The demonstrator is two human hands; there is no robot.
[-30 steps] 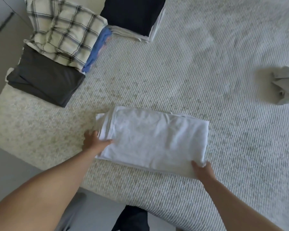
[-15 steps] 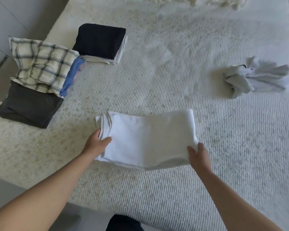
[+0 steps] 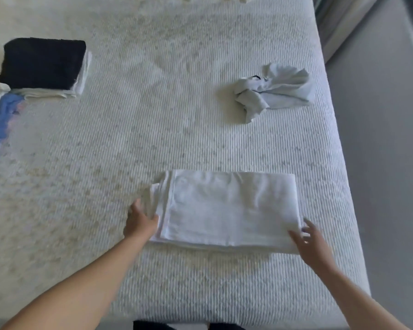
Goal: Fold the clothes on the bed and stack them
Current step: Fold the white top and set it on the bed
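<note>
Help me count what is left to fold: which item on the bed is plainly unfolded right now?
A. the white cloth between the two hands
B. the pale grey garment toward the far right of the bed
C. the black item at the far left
B: the pale grey garment lies in a crumpled heap, while the white cloth and the black item are flat, folded rectangles.

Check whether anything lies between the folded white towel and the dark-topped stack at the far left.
Nothing visible does. Only bare bedspread lies between the folded white towel and the dark-topped stack; the crumpled grey garment sits off to the right.
</note>
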